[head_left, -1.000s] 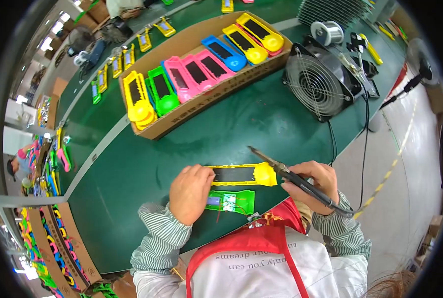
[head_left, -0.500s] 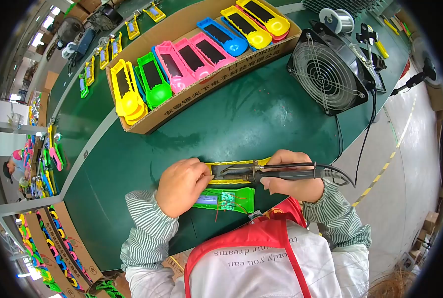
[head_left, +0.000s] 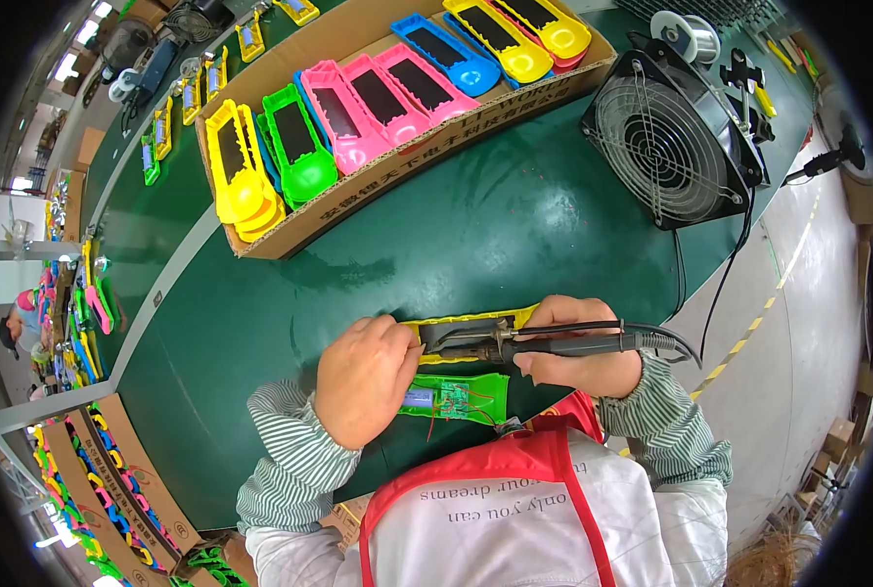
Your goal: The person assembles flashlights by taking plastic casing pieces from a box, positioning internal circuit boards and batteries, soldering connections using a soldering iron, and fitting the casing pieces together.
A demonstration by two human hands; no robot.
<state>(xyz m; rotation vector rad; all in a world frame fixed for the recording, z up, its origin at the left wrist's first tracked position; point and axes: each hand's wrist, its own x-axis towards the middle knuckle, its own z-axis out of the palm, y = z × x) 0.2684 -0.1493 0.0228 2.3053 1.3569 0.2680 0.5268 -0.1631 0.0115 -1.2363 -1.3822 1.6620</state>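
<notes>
Holding an iron (head_left: 573,344) tight in the right hand (head_left: 590,370), the person keeps its tip over the yellow case (head_left: 468,319) on the bench (head_left: 422,266), handle toward three o'clock. The left hand (head_left: 366,380) sits at the case's nine o'clock end; whether its grip pinches or just presses, I can't tell. Ironwork inside the case seems the step; the next move calls for steadiness. A green case (head_left: 493,397) lies at six o'clock.
</notes>
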